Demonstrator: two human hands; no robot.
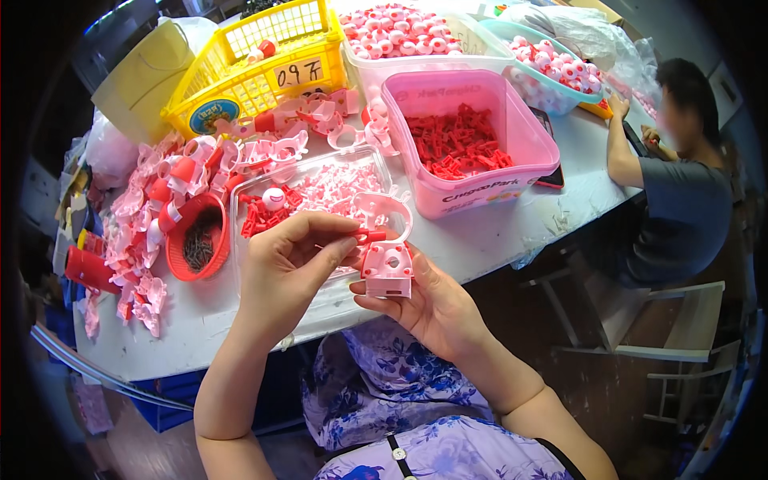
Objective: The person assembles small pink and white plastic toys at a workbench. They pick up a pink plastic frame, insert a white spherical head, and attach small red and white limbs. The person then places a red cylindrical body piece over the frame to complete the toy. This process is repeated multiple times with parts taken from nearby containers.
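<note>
Seemingly midway: the left hand (292, 260) is pinching a red peg (371, 235) into the pink shell (388, 268) the right hand (428, 308) is gripping; loose shells (152, 208) are waiting at nine o'clock.

A glossy pink moulded-plastic toy part (388, 268) sits in the right hand (436, 308), while the left hand (284, 268) presses a small red plastic peg (370, 236) against it. More smooth red plastic pegs fill a shiny, translucent pink plastic tub (512, 152). A clear plastic tray (320, 172) holds pale pink plastic pieces, and a ribbed red plastic bowl (180, 256) holds dull dark metal screws (198, 246). A bright yellow plastic lattice basket (240, 88) carries a white paper label (298, 74). The table (480, 236) is covered in matt, creased white sheeting. The lap below shows soft floral cloth (400, 384).
</note>
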